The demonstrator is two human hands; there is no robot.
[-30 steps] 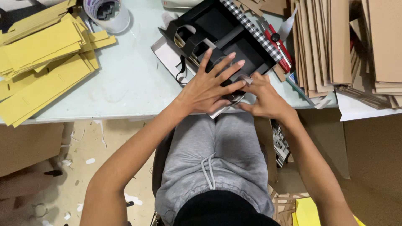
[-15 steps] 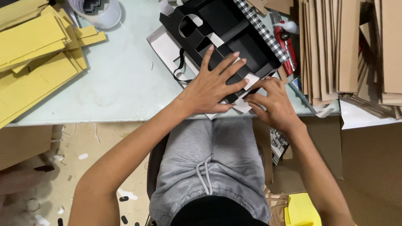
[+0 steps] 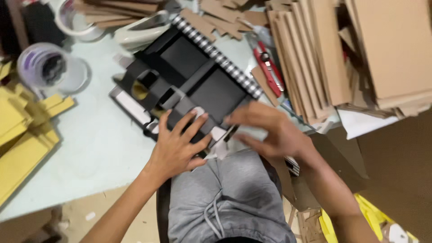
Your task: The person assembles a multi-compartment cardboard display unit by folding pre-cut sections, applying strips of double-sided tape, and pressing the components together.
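Observation:
A black cardboard box (image 3: pixel 189 76) with inner compartments lies open on the pale table (image 3: pixel 94 144), a black-and-white checked strip along its far edge. My left hand (image 3: pixel 177 144) lies flat on the box's near flap, fingers spread, pressing it down. My right hand (image 3: pixel 270 132) is at the near right corner of the box, its fingers blurred, touching a small white strip (image 3: pixel 220 141) at the flap's edge. I cannot tell if it pinches that strip. My lap in grey shorts (image 3: pixel 225 193) is right below the table edge.
Stacks of brown cardboard sheets (image 3: pixel 360 54) fill the right side. Yellow card pieces (image 3: pixel 22 135) lie at the left. A clear round tub (image 3: pixel 49 67) and a tape roll (image 3: pixel 76 22) sit at the far left. A red cutter (image 3: pixel 267 67) lies beside the box.
The view has closed in and shifted. My left hand has slid nearer on the flap, and my right hand has come up onto the box's near right corner.

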